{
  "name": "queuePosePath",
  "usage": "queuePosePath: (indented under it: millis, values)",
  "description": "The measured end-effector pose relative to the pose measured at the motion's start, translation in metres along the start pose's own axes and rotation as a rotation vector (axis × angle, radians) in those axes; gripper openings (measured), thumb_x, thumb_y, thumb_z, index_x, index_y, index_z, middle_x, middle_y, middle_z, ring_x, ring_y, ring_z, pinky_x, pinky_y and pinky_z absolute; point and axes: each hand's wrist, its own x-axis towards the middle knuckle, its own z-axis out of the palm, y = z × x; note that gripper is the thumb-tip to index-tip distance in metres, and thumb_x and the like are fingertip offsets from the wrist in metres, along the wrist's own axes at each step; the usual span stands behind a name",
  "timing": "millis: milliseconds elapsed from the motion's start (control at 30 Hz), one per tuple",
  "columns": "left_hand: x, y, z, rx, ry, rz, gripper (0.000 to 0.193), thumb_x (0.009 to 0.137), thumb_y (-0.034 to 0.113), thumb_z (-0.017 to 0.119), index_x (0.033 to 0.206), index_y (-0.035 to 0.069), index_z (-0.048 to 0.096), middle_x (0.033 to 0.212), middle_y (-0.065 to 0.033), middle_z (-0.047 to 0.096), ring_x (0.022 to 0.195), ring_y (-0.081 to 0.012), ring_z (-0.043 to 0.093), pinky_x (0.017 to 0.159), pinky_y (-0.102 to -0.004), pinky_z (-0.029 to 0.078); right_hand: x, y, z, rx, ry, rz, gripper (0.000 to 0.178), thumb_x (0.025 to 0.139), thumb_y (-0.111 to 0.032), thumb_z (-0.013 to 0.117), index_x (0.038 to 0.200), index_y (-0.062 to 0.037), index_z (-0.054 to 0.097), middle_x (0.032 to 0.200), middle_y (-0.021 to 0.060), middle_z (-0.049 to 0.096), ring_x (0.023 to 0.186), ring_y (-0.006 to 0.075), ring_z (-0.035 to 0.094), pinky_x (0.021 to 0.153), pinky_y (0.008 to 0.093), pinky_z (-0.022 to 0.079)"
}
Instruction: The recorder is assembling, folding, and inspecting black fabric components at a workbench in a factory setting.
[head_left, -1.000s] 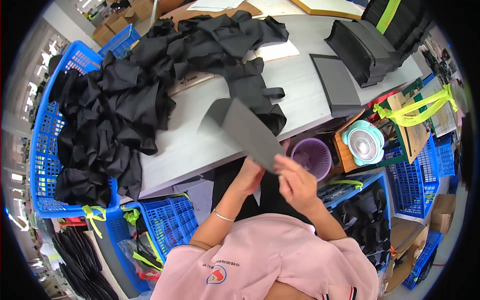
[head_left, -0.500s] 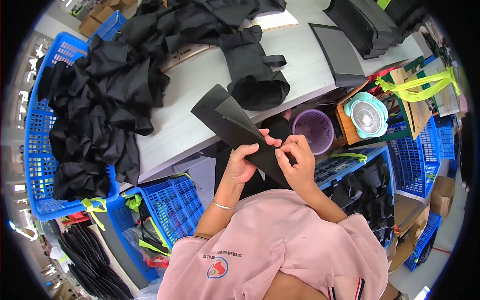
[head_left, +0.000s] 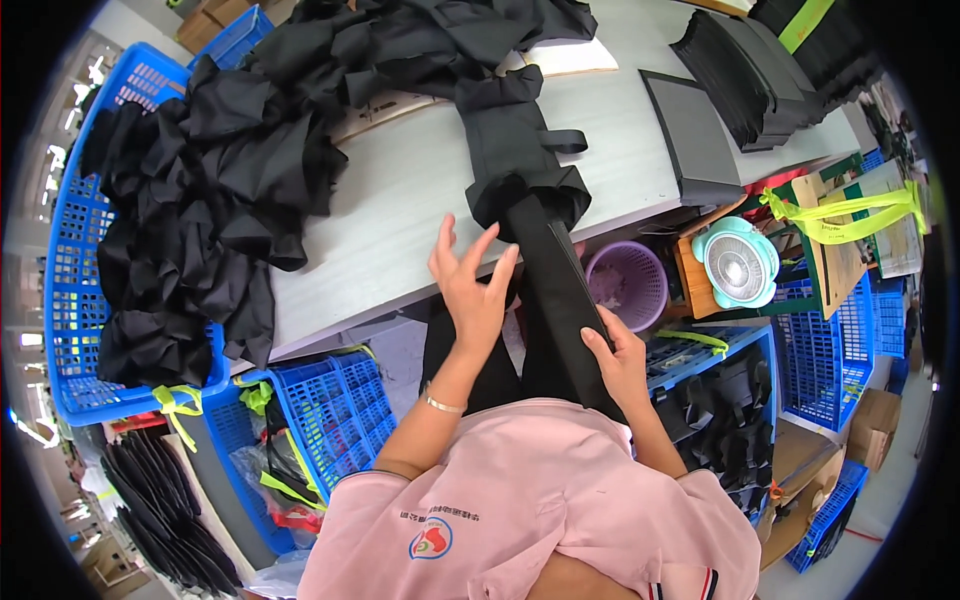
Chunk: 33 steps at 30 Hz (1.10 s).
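A long, stiff black panel [head_left: 560,305], folded lengthwise, slants from my lap up to the table edge. My right hand [head_left: 624,358] grips its near right side, thumb on top and the other fingers partly hidden behind. The panel's far end sits at the mouth of a black fabric bag [head_left: 506,135] with a strap loop on its right side; how far inside it reaches is hard to tell. Left of the panel, my left hand [head_left: 472,285] is raised with its fingers spread, holding nothing.
Heaped black fabric pieces [head_left: 215,180] spill from a blue basket [head_left: 70,340] at left onto the white table [head_left: 395,190]. Stacked dark panels [head_left: 725,80] lie at the far right. Below the table edge are a purple bin [head_left: 655,290], a turquoise fan [head_left: 737,262] and blue crates [head_left: 330,420].
My left hand has let go of the panel and opened. The panel has swung more upright, its far end meeting the bag's mouth, which is wider now. My right hand has moved lower along it.
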Motion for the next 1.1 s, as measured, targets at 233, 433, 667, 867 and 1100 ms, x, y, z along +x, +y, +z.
queuePosePath:
  millis: [233, 433, 667, 867, 1100]
  values:
    - [0.059, -0.007, 0.034, -0.053, -0.114, 0.164, 0.040, 0.074, -0.008, 0.056, 0.109, 0.002, 0.072, 0.145, -0.0123, 0.049, 0.131, -0.0371, 0.040, 0.108, -0.0396, 0.039, 0.041, -0.032, 0.014, -0.159, 0.104, -0.224, 0.037, 0.090, -0.008, 0.066, 0.125, 0.0010, 0.060, 0.103, 0.0215, 0.070, 0.087, 0.0276, 0.073, 0.074, 0.0325, 0.054]
    - [0.049, 0.035, 0.024, -0.110, -0.358, 0.503, 0.022, 0.073, -0.006, 0.058, 0.090, -0.001, 0.072, 0.146, -0.0111, 0.050, 0.137, -0.0365, 0.039, 0.108, -0.0415, 0.041, 0.087, -0.048, 0.036, -0.534, 0.140, -0.336, 0.030, 0.087, -0.011, 0.064, 0.116, -0.0030, 0.065, 0.082, 0.0215, 0.068, 0.074, 0.0418, 0.066, 0.065, 0.0436, 0.053]
    - [0.012, 0.062, -0.005, -0.256, -0.499, 0.611, 0.039, 0.070, -0.003, 0.065, 0.105, 0.010, 0.076, 0.138, -0.0048, 0.059, 0.129, -0.0319, 0.050, 0.085, -0.0338, 0.055, 0.125, 0.073, 0.053, -0.072, 0.051, -0.383, 0.033, 0.095, -0.018, 0.058, 0.125, -0.0063, 0.054, 0.119, 0.0077, 0.060, 0.110, 0.0243, 0.061, 0.092, 0.0353, 0.051]
    - [-0.022, 0.045, -0.026, -0.283, -0.286, 0.333, 0.072, 0.070, 0.000, 0.066, 0.140, 0.002, 0.049, 0.153, -0.0201, 0.036, 0.139, -0.0359, 0.035, 0.113, -0.0460, 0.031, 0.100, -0.010, 0.021, 1.026, -0.093, 0.120, 0.043, 0.097, -0.018, 0.058, 0.136, -0.0011, 0.052, 0.129, 0.0121, 0.061, 0.113, 0.0238, 0.063, 0.092, 0.0370, 0.055]
    - [-0.027, 0.067, -0.009, -0.241, -0.145, 0.234, 0.073, 0.070, -0.002, 0.073, 0.139, 0.005, 0.050, 0.144, -0.0161, 0.044, 0.123, -0.0300, 0.045, 0.086, -0.0340, 0.047, 0.083, -0.041, 0.026, 1.244, -0.045, 0.190, 0.038, 0.095, -0.018, 0.061, 0.129, -0.0005, 0.056, 0.115, 0.0125, 0.066, 0.097, 0.0227, 0.069, 0.078, 0.0349, 0.061]
